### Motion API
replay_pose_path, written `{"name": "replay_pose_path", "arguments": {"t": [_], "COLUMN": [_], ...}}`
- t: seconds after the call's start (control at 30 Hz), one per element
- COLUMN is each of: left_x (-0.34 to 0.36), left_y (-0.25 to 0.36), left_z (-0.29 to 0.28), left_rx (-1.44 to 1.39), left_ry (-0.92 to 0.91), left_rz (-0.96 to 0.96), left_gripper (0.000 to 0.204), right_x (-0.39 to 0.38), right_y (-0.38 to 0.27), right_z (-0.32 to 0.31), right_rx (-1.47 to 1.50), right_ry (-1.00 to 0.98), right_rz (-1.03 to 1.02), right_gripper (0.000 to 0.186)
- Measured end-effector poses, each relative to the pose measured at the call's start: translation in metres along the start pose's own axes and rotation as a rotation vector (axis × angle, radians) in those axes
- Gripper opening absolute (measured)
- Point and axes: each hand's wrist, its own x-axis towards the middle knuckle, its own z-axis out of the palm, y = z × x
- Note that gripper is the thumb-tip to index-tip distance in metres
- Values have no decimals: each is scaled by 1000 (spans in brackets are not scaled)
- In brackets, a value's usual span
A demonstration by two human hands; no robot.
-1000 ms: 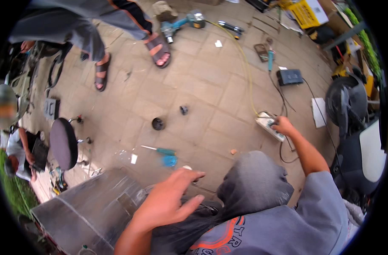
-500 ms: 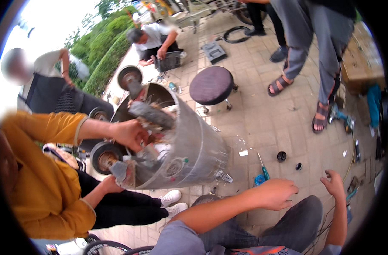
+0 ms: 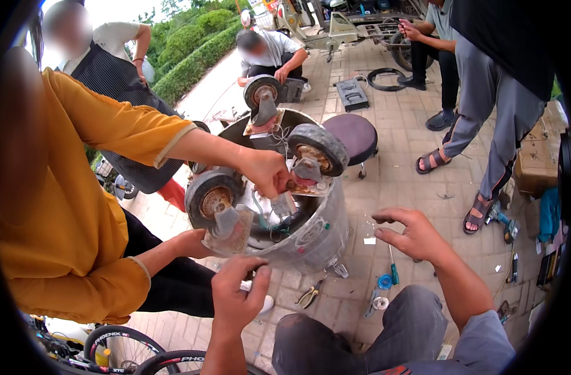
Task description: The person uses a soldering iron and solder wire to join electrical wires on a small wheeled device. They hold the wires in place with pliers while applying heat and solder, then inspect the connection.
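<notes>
Steadying the upturned metal drum near its rim, left hand grasping it, right hand released; caster servicing likely needs a tool.

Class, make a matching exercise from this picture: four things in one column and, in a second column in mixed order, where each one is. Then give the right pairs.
Things
1. left hand
2. right hand
3. round stool
4. pliers

Places
A. on the paving just below the metal drum
B. behind the drum
C. at the drum's lower rim
D. open in the air to the right of the drum, holding nothing

Pairs: 1-C, 2-D, 3-B, 4-A
</notes>
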Motion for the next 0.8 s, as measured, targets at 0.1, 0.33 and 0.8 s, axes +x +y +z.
{"name": "replay_pose_path", "arguments": {"t": [0.1,0.33,0.8], "left_x": [10,31,45], "left_y": [-17,-64,-55], "left_z": [9,18,16], "left_rx": [-4,33,-37], "left_ry": [147,175,69], "left_rz": [188,548,209], "left_gripper": [6,17,35], "right_x": [13,44,111], "right_y": [-25,-76,-83], "right_z": [13,35,92], "right_rx": [37,-20,-291], "right_ry": [80,136,129], "right_rz": [-145,-142,-280], "right_gripper": [31,26,12]}}
